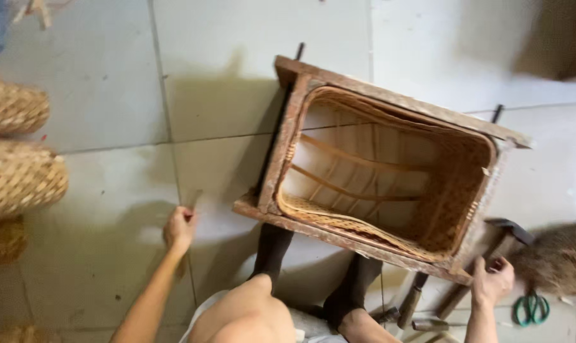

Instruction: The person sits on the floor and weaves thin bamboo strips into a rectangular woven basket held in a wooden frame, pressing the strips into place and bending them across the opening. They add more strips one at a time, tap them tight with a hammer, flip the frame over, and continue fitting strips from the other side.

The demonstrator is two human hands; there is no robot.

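A rectangular wooden frame (389,96) with a half-woven rattan basket (453,190) inside it lies tilted on the tiled floor, braced by my dark-socked feet. My left hand (179,228) is out to the left on the floor, pinching a thin strip of rattan (193,198) away from the frame. My right hand (492,281) grips the frame's near right corner, close to a hammer (499,238).
Finished woven baskets (18,174) stack along the left edge. Green-handled scissors (530,309) and a pile of brown fibre (558,257) lie at the lower right. Metal tools (415,298) rest by my knees. Two dark rods stick out behind the frame.
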